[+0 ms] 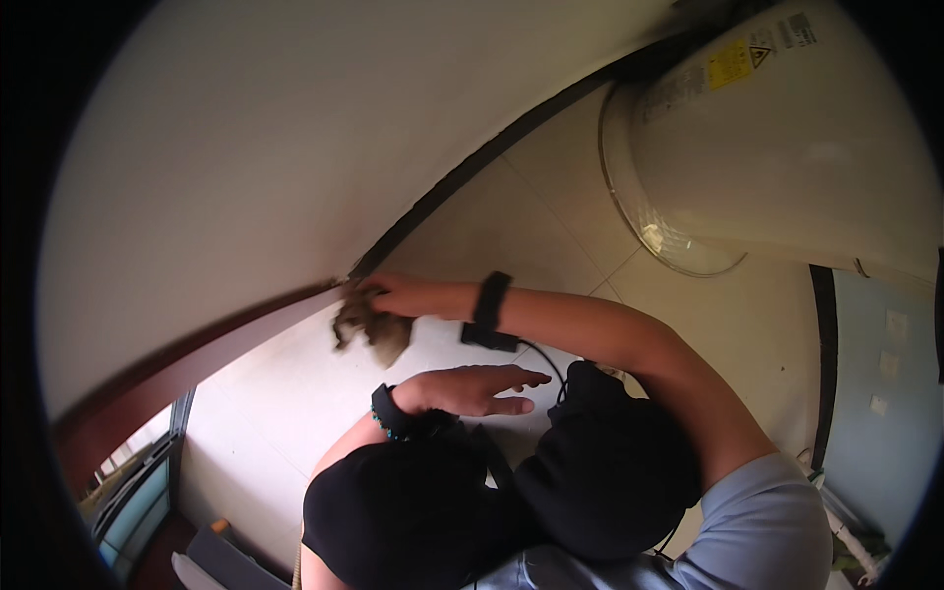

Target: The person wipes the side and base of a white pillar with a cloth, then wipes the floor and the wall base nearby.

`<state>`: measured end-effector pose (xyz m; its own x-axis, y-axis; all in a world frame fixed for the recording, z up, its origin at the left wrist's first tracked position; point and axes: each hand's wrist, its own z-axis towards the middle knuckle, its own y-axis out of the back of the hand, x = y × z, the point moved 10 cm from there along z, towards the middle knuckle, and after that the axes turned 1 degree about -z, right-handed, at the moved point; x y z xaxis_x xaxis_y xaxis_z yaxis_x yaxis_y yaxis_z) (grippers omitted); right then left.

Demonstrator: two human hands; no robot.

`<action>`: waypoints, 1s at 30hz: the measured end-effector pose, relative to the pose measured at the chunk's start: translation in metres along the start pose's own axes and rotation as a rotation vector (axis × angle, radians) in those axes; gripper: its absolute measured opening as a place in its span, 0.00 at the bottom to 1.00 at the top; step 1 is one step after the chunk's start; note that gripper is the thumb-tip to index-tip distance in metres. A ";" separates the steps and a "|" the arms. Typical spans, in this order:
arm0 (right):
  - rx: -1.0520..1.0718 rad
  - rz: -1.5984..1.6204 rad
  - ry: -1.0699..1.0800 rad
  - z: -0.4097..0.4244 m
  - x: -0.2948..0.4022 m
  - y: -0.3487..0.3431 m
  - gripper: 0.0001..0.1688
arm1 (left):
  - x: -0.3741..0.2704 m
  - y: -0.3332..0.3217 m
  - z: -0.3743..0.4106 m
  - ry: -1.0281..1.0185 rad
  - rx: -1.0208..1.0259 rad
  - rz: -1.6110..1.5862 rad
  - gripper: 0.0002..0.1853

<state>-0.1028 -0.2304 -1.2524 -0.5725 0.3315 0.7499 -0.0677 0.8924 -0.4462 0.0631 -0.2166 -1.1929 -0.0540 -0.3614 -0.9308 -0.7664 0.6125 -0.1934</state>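
Observation:
My right hand (387, 293) reaches across to the left and grips a crumpled brown cloth (383, 335). It presses close to the wall corner, where the dark skirting (472, 166) meets the reddish-brown edging (243, 328). The cloth and fingers are blurred, and some fingertips are hidden. Nearer my body, my left hand (472, 391) hovers above my knees with its fingers stretched out and the thumb apart, holding nothing. Each wrist wears a black strap; the right one carries a small black box (489, 337) with a cable. A beaded bracelet (381, 422) circles the left wrist.
A large white rounded appliance (767, 162) with a warning label stands on the tiled floor (708, 346) at the upper right. The pale wall (243, 162) fills the upper left. A grey box-like object (228, 557) lies at lower left, near a dark-framed window or door (147, 472).

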 end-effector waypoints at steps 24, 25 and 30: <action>-0.898 -1.775 -0.172 -0.312 -0.083 0.207 0.20 | -0.014 0.016 0.010 0.027 -0.060 -0.142 0.29; -0.786 -1.651 -0.306 -0.332 -0.106 0.203 0.19 | -0.015 0.017 0.008 0.020 -0.060 -0.129 0.29; -0.667 -1.476 -0.549 -0.360 -0.077 0.187 0.14 | -0.010 0.009 0.012 -0.033 0.001 -0.102 0.29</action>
<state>0.2226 0.0216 -1.2176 -0.5442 -0.8389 0.0010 -0.5120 0.3331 0.7918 0.0640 -0.1993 -1.1893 0.0451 -0.3988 -0.9159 -0.7663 0.5744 -0.2878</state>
